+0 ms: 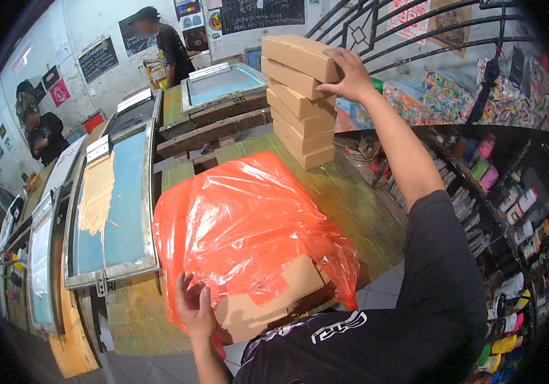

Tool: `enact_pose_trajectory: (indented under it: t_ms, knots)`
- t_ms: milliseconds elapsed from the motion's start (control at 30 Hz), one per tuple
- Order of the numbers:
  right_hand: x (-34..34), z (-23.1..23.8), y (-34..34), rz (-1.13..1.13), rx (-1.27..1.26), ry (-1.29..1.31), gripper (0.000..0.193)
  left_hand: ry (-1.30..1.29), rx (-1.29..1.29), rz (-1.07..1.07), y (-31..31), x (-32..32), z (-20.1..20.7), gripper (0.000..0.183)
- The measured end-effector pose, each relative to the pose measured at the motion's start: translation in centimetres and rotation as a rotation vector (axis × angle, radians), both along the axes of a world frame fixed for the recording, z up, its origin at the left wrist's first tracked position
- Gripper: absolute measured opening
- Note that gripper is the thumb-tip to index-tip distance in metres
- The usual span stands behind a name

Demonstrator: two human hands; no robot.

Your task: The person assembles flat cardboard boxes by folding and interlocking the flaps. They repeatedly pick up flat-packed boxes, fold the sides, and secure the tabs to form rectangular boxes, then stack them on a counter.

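Note:
A tall stack of brown cardboard boxes stands at the far right corner of the table. My right hand grips the right end of the top cardboard box, fingers over its upper edge and thumb lower down. The upper boxes sit slightly askew on those below. In front of me lies a large, crinkled red plastic bag. Brown cardboard shows at its near end, partly covered by the plastic. My left hand is by the bag's near left corner, fingers apart and holding nothing.
Screen-printing frames line the left side, one smeared with beige ink. Another frame lies beyond the bag. Shelves of bottles and paint containers stand at the right. Two people are farther back. Curved metal bars run along the right wall.

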State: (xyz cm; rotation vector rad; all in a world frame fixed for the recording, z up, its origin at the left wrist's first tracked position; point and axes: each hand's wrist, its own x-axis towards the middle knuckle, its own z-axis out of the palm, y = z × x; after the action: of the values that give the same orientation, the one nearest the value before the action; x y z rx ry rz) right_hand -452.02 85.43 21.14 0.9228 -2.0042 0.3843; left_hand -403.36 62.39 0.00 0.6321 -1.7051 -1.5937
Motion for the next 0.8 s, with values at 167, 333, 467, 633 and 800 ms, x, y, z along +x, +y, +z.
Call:
enact_pose_trajectory:
  t_ms: [167, 333, 467, 633, 800]
  knots:
    - [-1.9, -1.1, -0.2, 0.098, -0.089, 0.024, 0.097, -0.044, -0.054, 0.029, 0.3, -0.5, -0.3, 0.057]
    - [-3.1, -2.9, -1.4, 0.049, -0.431, -0.012, 0.105, -0.089, -0.184, 0.081, 0.1, -1.4, -2.0, 0.057]
    - [-3.3, -2.8, -3.0, 0.215, -0.566, -0.294, 0.102, -0.092, -0.190, 0.088, 0.1, -1.6, -2.3, 0.057]
    - [-3.2, -1.4, -4.1, 0.086, -0.595, -0.218, 0.099, -0.122, -0.310, 0.099, 0.0, -1.8, -2.3, 0.057]
    - [-5.3, -2.7, -4.6, 0.152, -0.580, -0.203, 0.102, -0.153, -0.342, 0.105, -0.4, -2.2, -2.8, 0.057]
